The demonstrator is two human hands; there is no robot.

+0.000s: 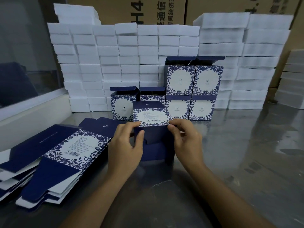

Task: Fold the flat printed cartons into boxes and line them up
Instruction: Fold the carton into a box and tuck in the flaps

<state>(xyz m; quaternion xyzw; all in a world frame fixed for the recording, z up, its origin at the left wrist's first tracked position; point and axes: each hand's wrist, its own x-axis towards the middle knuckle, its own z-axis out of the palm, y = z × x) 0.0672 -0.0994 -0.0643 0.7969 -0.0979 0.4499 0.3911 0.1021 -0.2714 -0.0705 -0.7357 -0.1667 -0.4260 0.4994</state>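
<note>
Navy carton (152,129) pinched by left hand (125,145) and right hand (185,139).

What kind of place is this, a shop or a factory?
Probably a packing station in a small factory or warehouse: a metal worktable, a stack of flat printed cartons, folded boxes lined up, white foam blocks and big shipping cartons behind.

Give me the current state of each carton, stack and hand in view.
Blue floral printed carton in hand: partly folded, bottom flaps open.
Left hand: grips the carton's left edge.
Right hand: pinches its right edge.
Stack of flat printed cartons: unfolded, fanned on the steel table.
Six finished floral boxes: upright, two tiers, several lids open.
White foam blocks: stacked behind.
</note>
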